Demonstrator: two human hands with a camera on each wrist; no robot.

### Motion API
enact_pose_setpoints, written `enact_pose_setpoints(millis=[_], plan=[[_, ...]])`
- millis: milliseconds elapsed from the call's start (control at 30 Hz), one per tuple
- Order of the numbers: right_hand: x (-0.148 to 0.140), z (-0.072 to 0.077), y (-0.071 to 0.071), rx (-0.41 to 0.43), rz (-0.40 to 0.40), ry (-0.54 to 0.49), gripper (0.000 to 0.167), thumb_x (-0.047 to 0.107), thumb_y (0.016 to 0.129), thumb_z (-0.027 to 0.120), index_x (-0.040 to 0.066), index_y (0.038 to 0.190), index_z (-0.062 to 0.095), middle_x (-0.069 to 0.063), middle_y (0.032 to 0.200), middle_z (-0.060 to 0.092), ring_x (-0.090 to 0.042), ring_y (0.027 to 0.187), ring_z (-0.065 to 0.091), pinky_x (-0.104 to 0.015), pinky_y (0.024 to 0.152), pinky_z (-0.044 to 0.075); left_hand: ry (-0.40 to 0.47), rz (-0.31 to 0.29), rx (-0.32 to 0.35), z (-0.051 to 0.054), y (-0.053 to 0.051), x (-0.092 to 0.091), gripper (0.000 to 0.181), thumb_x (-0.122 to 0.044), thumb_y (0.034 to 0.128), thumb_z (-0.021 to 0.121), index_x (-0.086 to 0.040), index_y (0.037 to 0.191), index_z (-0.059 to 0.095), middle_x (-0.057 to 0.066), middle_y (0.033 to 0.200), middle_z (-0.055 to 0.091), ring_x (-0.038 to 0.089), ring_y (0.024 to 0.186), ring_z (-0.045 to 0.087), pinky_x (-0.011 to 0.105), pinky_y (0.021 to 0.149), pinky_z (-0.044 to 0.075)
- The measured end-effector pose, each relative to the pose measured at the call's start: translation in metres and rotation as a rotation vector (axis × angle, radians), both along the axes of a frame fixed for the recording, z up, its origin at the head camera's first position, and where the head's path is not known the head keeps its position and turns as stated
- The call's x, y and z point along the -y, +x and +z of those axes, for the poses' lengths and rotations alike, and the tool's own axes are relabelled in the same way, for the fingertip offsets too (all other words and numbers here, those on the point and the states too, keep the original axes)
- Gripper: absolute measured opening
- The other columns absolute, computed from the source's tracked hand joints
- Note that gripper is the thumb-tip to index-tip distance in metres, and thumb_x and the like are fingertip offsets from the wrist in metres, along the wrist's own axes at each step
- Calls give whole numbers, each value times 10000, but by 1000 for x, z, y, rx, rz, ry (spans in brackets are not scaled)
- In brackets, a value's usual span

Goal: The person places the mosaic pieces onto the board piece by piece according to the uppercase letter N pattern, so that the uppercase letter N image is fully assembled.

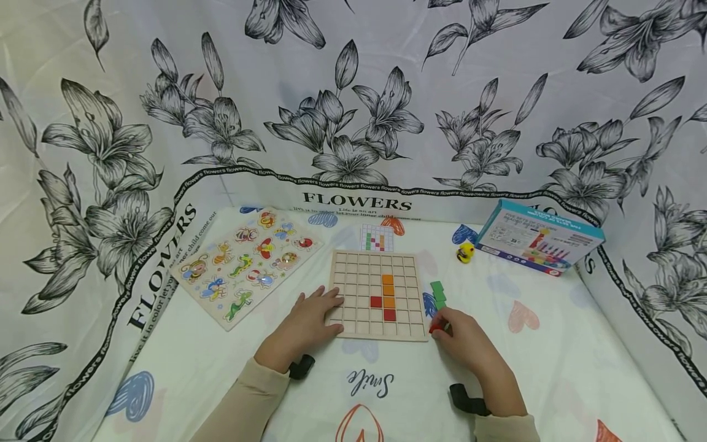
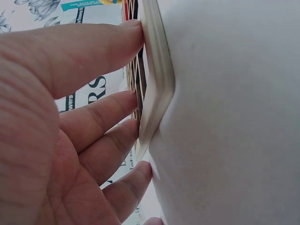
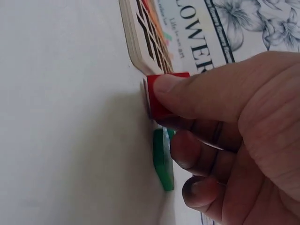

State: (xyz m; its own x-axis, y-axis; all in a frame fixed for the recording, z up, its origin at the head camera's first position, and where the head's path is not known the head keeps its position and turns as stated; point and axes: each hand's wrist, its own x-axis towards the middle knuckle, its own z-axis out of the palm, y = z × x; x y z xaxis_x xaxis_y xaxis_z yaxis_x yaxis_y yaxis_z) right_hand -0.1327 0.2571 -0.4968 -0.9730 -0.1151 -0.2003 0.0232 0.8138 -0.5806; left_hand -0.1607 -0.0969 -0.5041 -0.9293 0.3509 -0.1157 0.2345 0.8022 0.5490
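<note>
fingers [image 3: 185, 150] pinch a red square [image 3: 160, 107] beside a wooden grid [image 1: 377, 287].

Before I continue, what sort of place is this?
Probably a curtained play space: white cloth with black flowers surrounds a square wooden grid board and a pale rectangular insect-picture board.

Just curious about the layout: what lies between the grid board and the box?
In the head view, a small yellow toy and, nearer the board, green pieces lie there.
</note>
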Motion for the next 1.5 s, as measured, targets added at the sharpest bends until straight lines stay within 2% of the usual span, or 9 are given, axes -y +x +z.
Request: enact_pose_setpoints(millis=[233,433,700,867,1100,1500], plan=[[13,15,-20,-50,33,6,106,111,1039,736,181,1119,732,10,996,691,-201,920,587,-354,831,557,-1,-8,-8,3,0,1,619,-290,969,836,-106,1529,646,69,1706,489,386,1653,324,713,1331,174],[49,26,-45,-64,109,-93,106,132,1065,707,189,1138,758,47,1024,752,-184,898,615,-343,832,572,-4,-1,2,2,0,0,622,-293,965,839,-113,1529,648,62,1706,491,381,1654,322,706,1335,167],[100,19,-85,-84,163,-89,75,166,1066,695,200,1062,762,23,994,709,-183,818,611,-345,733,552,-2,-1,9,4,0,-2,627,-311,967,839,-132,1536,645,43,1711,484,363,1661,313,692,1345,155],[123,13,-102,-78,187,-48,66,186,1068,692,190,1028,744,12,994,695,-198,853,614,-362,782,551,-1,-10,1,5,1,-3,621,-298,963,842,-118,1526,652,63,1702,498,383,1651,328,708,1333,174],[133,8,-108,-83,156,26,44,182,1063,713,162,1048,749,4,972,705,-220,897,619,-377,837,566,-10,-18,-3,4,0,-4,629,-315,967,839,-134,1537,645,50,1707,490,373,1655,323,699,1338,170],[134,6,-100,-57,184,-4,47,168,1053,735,178,1057,781,13,1022,724,-211,933,632,-415,944,586,-8,-4,-13,2,1,0,620,-298,960,844,-119,1523,655,59,1696,506,383,1646,342,708,1330,183]])
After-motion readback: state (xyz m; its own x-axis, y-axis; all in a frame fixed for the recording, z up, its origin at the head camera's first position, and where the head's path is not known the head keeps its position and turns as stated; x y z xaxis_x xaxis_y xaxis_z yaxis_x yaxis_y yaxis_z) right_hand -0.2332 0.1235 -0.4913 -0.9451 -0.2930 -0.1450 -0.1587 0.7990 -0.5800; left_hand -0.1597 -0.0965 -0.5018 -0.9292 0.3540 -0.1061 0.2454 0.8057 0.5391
